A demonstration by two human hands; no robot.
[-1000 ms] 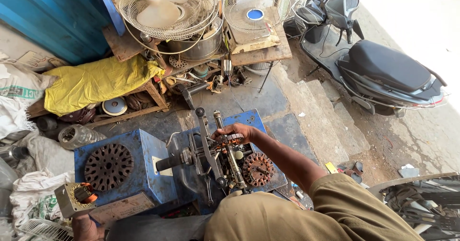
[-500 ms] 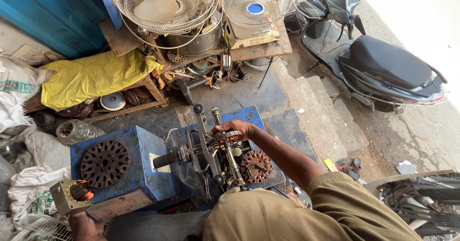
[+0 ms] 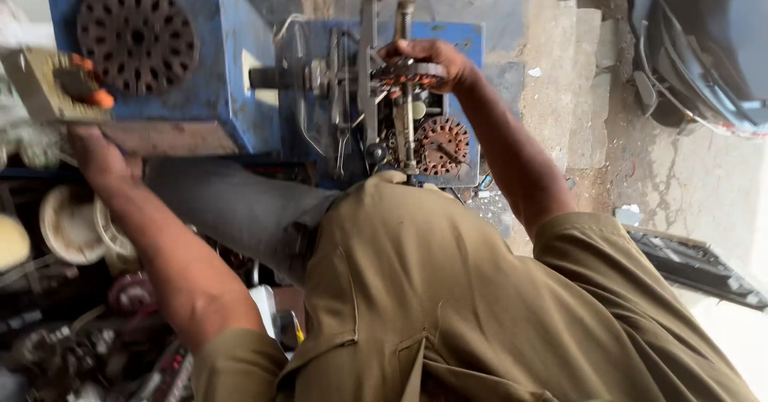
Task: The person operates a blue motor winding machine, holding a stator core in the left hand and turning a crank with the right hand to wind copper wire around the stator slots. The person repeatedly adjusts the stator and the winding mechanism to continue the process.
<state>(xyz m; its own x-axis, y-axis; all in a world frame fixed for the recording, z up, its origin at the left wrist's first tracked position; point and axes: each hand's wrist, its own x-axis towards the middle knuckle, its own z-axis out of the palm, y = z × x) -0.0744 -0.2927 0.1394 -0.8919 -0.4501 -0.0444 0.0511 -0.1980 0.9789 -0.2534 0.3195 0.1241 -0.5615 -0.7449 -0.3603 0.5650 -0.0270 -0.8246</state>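
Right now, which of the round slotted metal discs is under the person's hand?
The copper-wound disc on the machine's shaft, gripped by the right hand. The rusty disc lower down and the large dark one on the blue box sit untouched.

We see a rusty rough metal stator [image 3: 442, 144], chipped matt blue-painted metal box [image 3: 216, 66], matt khaki cloth shirt [image 3: 448, 306].

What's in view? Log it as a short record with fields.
setting: cluttered workshop floor
left hand: reaching under a small block with orange parts, beside the blue box
right hand: gripping a copper-wound core on the winding rig
blue box top: dark slotted disc
rig front: rusty slotted disc
far right: parked scooter
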